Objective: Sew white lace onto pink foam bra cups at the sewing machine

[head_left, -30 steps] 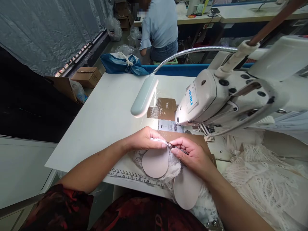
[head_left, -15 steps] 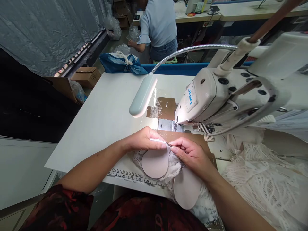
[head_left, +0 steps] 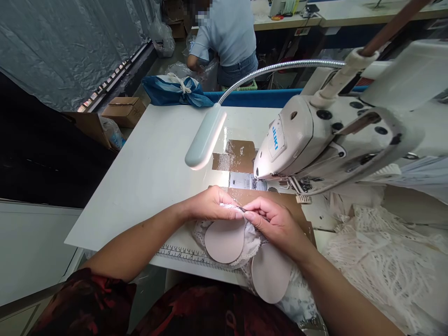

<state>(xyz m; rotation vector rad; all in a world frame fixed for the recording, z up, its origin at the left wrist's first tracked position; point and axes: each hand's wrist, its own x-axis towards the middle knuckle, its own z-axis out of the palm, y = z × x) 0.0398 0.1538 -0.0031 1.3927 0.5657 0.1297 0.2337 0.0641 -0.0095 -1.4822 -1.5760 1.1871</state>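
My left hand (head_left: 215,205) is closed, pinching the edge of a white lace bra (head_left: 253,233) between thumb and fingers. Two smooth, pale pink oval pads show on the bra: the left pad (head_left: 224,241) hangs below my left hand, the right pad (head_left: 271,274) below my right. My right hand (head_left: 268,217) is also closed, its thumb and forefinger meeting the lace edge close to my left fingertips. From its grip sticks a thin, dark, pointed tool (head_left: 241,209), most of it hidden by the fingers; its kind is unclear. The bra drapes over the table's front edge.
Just beyond my hands stands a white sewing machine (head_left: 297,135), with a lamp (head_left: 206,137) on a bendable neck. White lace pieces (head_left: 378,266) are heaped at the right. A printed ruler (head_left: 196,256) runs along the table's front edge. Another person (head_left: 231,37) sits across the table.
My right hand has shifted slightly left, and the dark tool's tip now lies against the lace by my left fingertips. The seated person's arm has moved inward over clear plastic bags.
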